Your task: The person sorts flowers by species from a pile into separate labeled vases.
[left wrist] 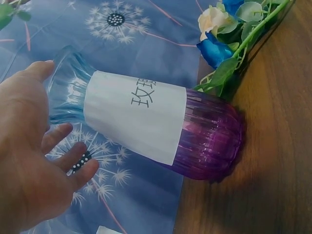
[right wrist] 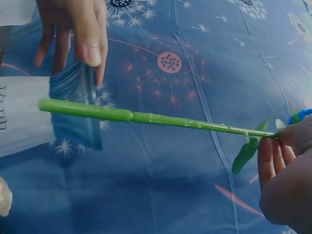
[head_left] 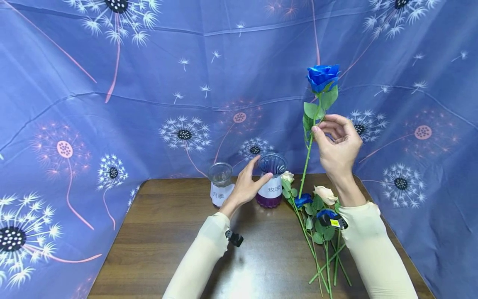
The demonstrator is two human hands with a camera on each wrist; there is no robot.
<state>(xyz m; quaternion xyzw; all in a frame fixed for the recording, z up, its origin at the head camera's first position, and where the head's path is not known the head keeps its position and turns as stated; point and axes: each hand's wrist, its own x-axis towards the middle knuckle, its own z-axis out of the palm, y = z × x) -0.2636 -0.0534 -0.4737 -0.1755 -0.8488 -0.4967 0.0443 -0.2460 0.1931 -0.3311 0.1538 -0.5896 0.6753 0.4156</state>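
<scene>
My right hand (head_left: 339,145) pinches the green stem of a blue rose (head_left: 323,79) between thumb and fingertips, holding it upright in the air. In the right wrist view the bare stem (right wrist: 161,120) runs toward the vase, its lower end passing in front of the rim. My left hand (head_left: 248,182) is spread at the neck of a glass vase (left wrist: 209,136) with a purple lower part and a white label. Thumb and fingers lie to either side of the rim, uncurled; whether they touch the glass I cannot tell. No stem shows inside this vase.
Left of the labelled vase stands a second glass vase (head_left: 220,176) with a white label, partly behind my left hand. Several blue and cream roses (head_left: 325,194) lie on the wooden table (head_left: 157,241) at the right, stems toward me. A blue dandelion-print cloth (head_left: 149,74) hangs behind.
</scene>
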